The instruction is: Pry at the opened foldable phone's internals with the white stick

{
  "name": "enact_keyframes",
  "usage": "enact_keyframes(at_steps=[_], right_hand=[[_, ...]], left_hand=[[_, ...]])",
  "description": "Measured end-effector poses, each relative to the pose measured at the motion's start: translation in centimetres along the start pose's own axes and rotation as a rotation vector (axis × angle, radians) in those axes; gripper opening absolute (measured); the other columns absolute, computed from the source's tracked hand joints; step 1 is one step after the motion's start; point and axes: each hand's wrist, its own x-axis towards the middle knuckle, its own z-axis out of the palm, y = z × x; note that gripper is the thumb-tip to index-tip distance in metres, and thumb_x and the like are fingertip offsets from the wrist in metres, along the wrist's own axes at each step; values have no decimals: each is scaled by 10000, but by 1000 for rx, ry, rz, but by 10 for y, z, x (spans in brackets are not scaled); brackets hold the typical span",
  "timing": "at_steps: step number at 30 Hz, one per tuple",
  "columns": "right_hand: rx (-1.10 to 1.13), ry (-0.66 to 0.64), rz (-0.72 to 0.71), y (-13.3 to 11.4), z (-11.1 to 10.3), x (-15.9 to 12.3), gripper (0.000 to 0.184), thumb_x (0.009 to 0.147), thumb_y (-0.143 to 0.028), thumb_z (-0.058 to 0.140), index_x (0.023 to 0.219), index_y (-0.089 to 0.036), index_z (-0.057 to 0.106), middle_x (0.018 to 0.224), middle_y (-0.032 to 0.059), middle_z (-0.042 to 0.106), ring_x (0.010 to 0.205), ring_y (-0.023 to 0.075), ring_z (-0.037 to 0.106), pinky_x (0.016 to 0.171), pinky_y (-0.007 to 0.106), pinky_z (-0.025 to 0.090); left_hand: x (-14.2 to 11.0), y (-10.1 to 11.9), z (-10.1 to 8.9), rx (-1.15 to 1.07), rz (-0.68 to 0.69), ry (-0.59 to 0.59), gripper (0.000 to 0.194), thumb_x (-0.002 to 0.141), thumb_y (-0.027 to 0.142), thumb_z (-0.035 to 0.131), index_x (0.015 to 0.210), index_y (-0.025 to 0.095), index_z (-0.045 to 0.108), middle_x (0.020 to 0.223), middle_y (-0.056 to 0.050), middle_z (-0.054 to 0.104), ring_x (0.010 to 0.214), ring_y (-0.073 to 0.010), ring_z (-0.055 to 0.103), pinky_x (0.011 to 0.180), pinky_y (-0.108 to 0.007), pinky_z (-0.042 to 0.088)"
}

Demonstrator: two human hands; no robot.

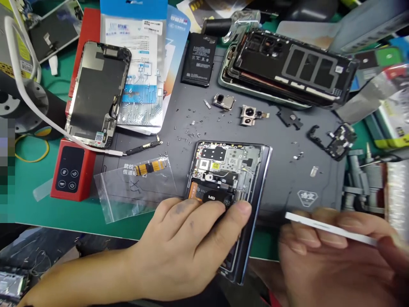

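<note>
Head | left hand covers opened phone | loose screws, camera modules beyond | right hand blurred, perhaps gripping white strip

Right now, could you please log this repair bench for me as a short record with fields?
Left hand: presses down on the opened phone, thumb on its right edge
Right hand: grip closed on a thin white tool, blurred
Surface: grey work mat
Behind the phone: loose screws, two camera modules, black battery
Left side: detached screen, red box, clear bag
Top right: second opened phone
</note>
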Motion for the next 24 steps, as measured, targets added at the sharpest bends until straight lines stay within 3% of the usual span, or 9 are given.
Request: enact_keyframes(at_steps=[4, 10, 24], right_hand=[[17, -24, -26, -8, 14, 0, 239, 868, -497, 809, 788, -275, 770, 639, 36, 428, 536, 207, 495, 373, 302, 444], [24, -44, -64, -18, 32, 6, 254, 774, -469, 913, 722, -262, 776, 550, 12, 421, 461, 181, 467, 312, 274, 436], [58, -84, -210, -11, 31, 8, 186, 861, -409, 834, 767, -253, 793, 520, -17, 367, 444, 160, 371, 289, 237, 345]], left_hand=[[0, 1, 0, -14, -22, -8, 472, 1110, 119, 482, 1561, 66, 611, 1275, -106, 635, 1199, -223, 594, 1040, -384, 484], [-2, -1, 2, -60, -23, -16, 461, 1135, 110, 423, 1555, 51, 603, 1246, -109, 646, 1177, -220, 590, 1051, -381, 472], [-5, -4, 5, -102, -23, 2, 470, 1120, 111, 420, 1535, 53, 630, 1294, -133, 606, 1195, -228, 593, 1052, -399, 473]])
